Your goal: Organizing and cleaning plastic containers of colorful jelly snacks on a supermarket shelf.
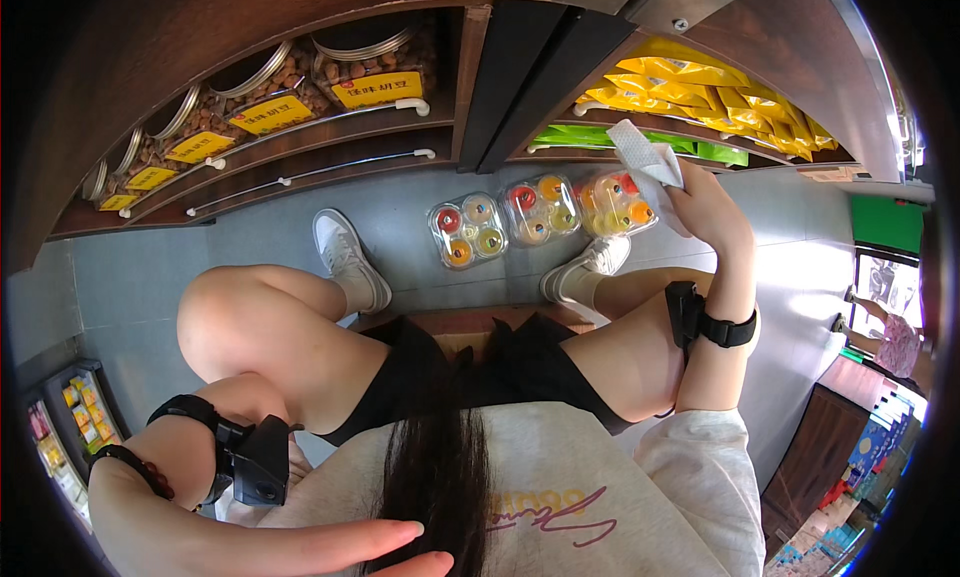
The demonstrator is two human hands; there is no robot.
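Observation:
Between thumb and fingers, my right hand [709,206] grips a folded white wipe or paper towel [643,164] at the upper right. Beneath the wipe is a clear plastic pack of colourful cups [615,209], partly covered by it. Two similar packs, one in the middle [540,211] and one at the left [468,232], lie on the floor beside it. My left hand [255,536] is close to the camera at the bottom, its visible fingers extended and apart beside long dark hair [435,487]. The rest of this hand is cut off by the frame.
Ahead stand dark wooden shelves [300,142] with clear jars [375,74] of nuts or beans. Yellow bags [697,89] and green bags [577,136] fill the right shelves. My knees and shoes flank the packs. Another person [896,344] is far right, near a wooden counter [817,449].

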